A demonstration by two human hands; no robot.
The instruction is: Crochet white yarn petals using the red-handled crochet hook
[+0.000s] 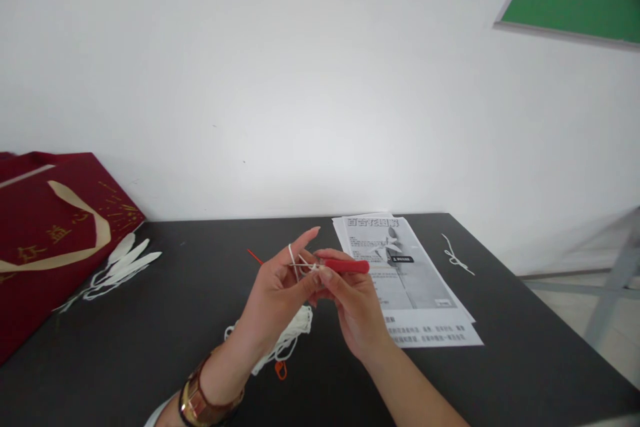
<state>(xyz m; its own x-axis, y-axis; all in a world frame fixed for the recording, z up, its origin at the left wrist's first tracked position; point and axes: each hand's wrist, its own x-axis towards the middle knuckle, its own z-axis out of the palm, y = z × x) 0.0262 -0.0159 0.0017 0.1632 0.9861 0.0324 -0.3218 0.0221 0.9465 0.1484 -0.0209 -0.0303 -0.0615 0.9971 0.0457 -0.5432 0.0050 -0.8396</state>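
At the far left of the frame a dark red gift bag [45,240] lies on my black table [190,293], with gold characters on its face that I cannot read and a pale ribbon handle looped across it. Just right of it, white petal-shaped pieces [127,260] fan out on the tabletop, touching the bag's edge. Between those and my hands the table is bare, giving me room on that side.

My left hand [277,293] is at centre frame, index finger raised and thumb pinched against the others on white yarn [293,255], which wraps my index finger. A gold watch [200,403] sits on that wrist. Below the hand a bundle of white yarn [290,337] rests on the table, with a small orange clip [281,369] just beside it.

My right hand [355,310] is closed around a red-handled crochet hook [345,266]. Its long axis runs almost level across the frame, handle end to the right, tip pointing left into the yarn at my left fingers.

Right of my hands lie printed sheets [420,307]; a bold heading and lines of small text show, too blurred for me to read. Farther right a short white yarn scrap [456,257] lies near the table's right edge, beyond which the floor drops away.
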